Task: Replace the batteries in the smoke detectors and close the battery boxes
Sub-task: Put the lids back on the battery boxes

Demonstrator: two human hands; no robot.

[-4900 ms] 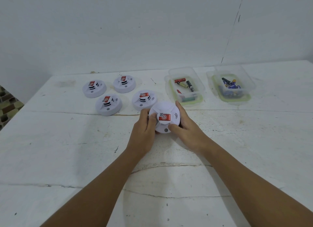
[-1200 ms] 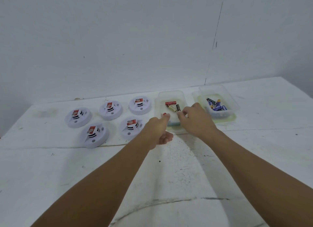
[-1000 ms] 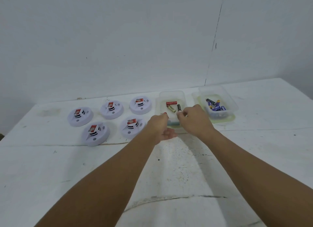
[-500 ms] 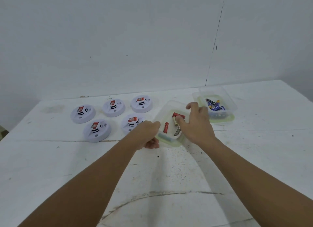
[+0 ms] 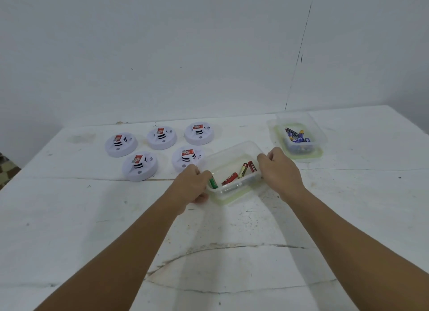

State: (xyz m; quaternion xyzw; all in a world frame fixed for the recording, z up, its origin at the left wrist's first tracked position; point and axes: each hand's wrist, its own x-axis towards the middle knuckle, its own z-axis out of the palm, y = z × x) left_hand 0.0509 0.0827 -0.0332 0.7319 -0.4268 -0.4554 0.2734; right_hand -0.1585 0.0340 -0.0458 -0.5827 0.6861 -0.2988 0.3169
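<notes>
Both hands grip one clear box (image 5: 234,155) from opposite ends. Left hand (image 5: 191,185) has its fingers curled over the box's near-left rim, thumb tucked under the edge. Right hand (image 5: 277,169) clasps the right end, fingers bent over the rim and knuckles up. Whether the box is lifted or still resting on the table (image 5: 69,218) cannot be told; it sits skewed, its long side running up and to the right. Inside lie loose batteries (image 5: 236,173): red ones, a gold one, a green one by the left fingers.

A second box (image 5: 319,140) stands well apart to the right rear, holding blue and dark cells (image 5: 297,136). Five white round detectors (image 5: 188,158) sit on the table to the left, three in a back row and two in front, the nearest just beside the left hand. All lie face up with red labels showing.

White, scuffed, cracked tabletop; plain white wall (image 5: 185,55) behind it, with a thin dark crack running down on the right.
</notes>
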